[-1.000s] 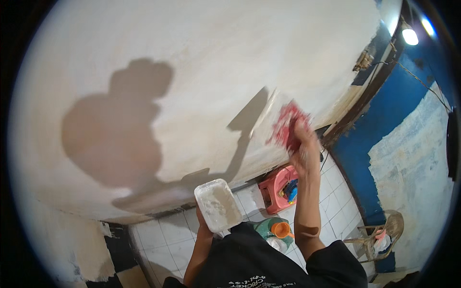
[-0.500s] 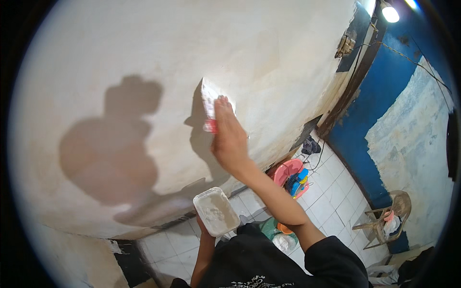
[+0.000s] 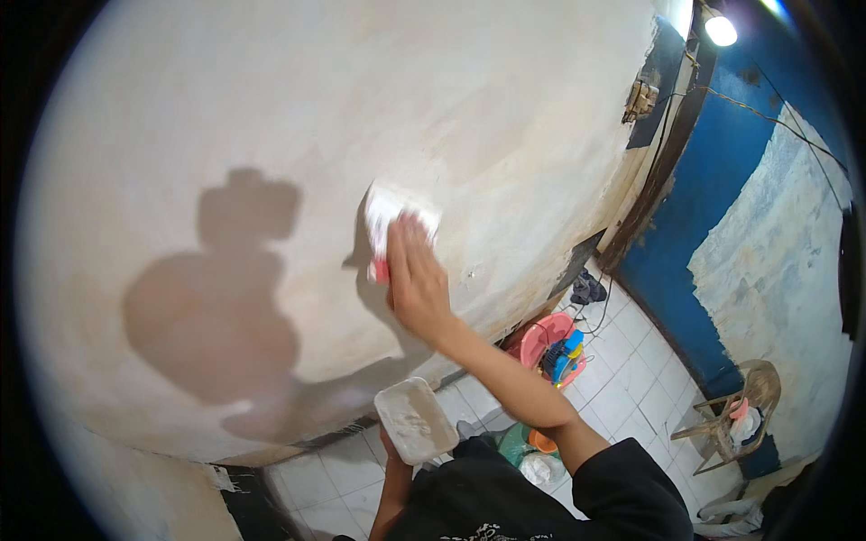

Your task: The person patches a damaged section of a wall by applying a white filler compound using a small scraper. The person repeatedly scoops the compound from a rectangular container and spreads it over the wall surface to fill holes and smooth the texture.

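Observation:
My right hand (image 3: 419, 284) is closed round a putty knife (image 3: 397, 206) with a wide blade smeared white and a bit of red at its handle. The blade lies against the off-white wall (image 3: 505, 135), fingers pressed along its back. Low in front of my body, my left hand (image 3: 394, 448) grips a white rectangular tub (image 3: 417, 420) from its left side and below; most of those fingers are hidden. Pale putty coats the inside of the tub. Shadows of my head and arm fall on the wall left of the knife.
Beyond my right arm, a pink basin (image 3: 544, 335) with blue and yellow things stands on white floor tiles (image 3: 622, 352). A green container (image 3: 516, 444) is beside my legs. At right, a chair (image 3: 744, 410) stands by a blue, peeling wall (image 3: 672, 225). A lit bulb (image 3: 721, 31) hangs above.
My right hand and the putty knife have moved down the wall and slightly left. In the picture, the tub in my left hand sits a little lower and farther right.

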`<state>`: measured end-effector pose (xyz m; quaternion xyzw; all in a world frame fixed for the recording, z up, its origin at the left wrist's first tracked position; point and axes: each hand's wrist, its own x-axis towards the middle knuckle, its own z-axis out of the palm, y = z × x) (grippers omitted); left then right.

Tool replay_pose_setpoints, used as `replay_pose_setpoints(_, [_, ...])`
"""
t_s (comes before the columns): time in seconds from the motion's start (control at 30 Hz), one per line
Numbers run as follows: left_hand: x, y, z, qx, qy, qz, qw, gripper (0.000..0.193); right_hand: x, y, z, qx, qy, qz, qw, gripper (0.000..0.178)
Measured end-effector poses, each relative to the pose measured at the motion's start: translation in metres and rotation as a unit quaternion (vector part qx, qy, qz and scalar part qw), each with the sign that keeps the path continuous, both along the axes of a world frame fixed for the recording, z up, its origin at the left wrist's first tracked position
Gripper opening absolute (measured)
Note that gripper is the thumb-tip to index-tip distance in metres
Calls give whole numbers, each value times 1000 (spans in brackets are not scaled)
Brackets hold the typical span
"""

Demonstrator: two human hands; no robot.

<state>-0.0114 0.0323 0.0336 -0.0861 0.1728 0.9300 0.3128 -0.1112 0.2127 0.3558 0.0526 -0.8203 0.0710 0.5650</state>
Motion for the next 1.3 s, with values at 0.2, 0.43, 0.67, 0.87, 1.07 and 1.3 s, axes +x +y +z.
replay_pose_setpoints(0.2, [1,3,18,9,3,-20,1000,57,43,87,27,-156,15,-31,987,52])
replay_pose_setpoints(0.43, [-1,-6,0,-12,14,-10,1000,57,-11,71,-20,-89,56,-61,993,54])
replay_pose_setpoints(0.67, [-3,-17,-44,-33,36,-33,998,57,37,36,-77,-95,-48,73,992,59])
replay_pose_setpoints(0.87, [22,-4,34,-24,-12,-51,998,59,14,166,-9,-162,112,-117,973,62])
replay_pose_setpoints(1.07, [17,-20,4,-43,-9,-38,998,60,-8,37,-92,-154,-1,7,988,68])
replay_pose_setpoints(1.3, [13,-25,-2,-44,7,-55,997,60,30,119,-57,-168,82,-41,981,60])
